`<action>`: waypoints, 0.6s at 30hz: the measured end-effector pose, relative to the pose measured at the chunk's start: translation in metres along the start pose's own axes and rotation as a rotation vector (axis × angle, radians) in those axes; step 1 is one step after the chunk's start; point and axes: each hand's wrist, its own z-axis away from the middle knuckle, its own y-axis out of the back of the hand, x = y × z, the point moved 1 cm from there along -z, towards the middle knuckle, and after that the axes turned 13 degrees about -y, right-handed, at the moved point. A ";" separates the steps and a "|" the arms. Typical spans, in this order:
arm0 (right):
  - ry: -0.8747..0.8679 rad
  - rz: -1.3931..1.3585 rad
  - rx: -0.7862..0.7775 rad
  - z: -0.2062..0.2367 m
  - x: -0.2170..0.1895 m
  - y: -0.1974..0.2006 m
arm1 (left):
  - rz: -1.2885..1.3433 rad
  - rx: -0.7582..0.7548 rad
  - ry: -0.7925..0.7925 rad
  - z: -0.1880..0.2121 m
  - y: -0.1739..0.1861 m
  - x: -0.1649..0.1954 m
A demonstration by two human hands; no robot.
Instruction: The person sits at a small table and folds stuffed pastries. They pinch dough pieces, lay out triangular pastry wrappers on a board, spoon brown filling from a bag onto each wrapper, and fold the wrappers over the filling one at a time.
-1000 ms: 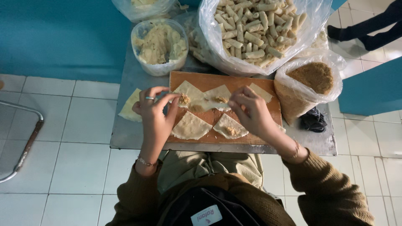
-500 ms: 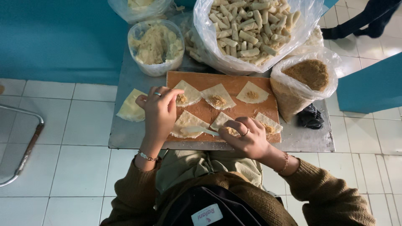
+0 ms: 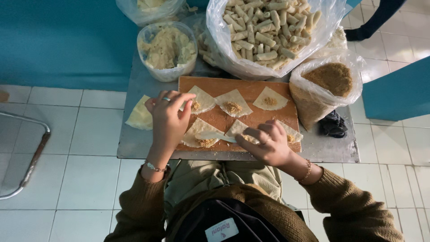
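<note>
A wooden board (image 3: 251, 89) lies on a small metal table (image 3: 134, 143). Several thin dough squares with brown filling lie on it, among them one at the far middle (image 3: 233, 106) and one at the far right (image 3: 270, 99). My left hand (image 3: 169, 120) rests over the board's left end, fingers touching a filled dough square (image 3: 200, 99). My right hand (image 3: 264, 144) presses on a near dough square (image 3: 239, 129) and folds its edge. Another filled, part-folded square (image 3: 202, 134) lies between my hands.
A large clear bag of rolled pastries (image 3: 268, 31) stands behind the board. A bag of brown filling (image 3: 329, 83) stands at the right, a plastic tub of pale stuff (image 3: 166, 49) at the back left. Spare dough sheets (image 3: 139, 115) lie left. A metal chair frame (image 3: 27, 157) is on the tiled floor.
My right hand has come down from the board's middle to its near edge and now works a near dough square. My left hand has stayed at the left end.
</note>
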 end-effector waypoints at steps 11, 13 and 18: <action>-0.505 -0.048 0.045 0.028 0.004 0.013 | 0.041 -0.323 -0.053 0.039 0.030 0.023; -0.579 -0.040 0.084 0.036 0.009 0.020 | 0.012 -0.401 -0.007 0.039 0.024 0.029; -0.768 -0.019 0.156 0.064 0.023 0.051 | -0.063 -0.386 -0.032 0.038 0.016 0.031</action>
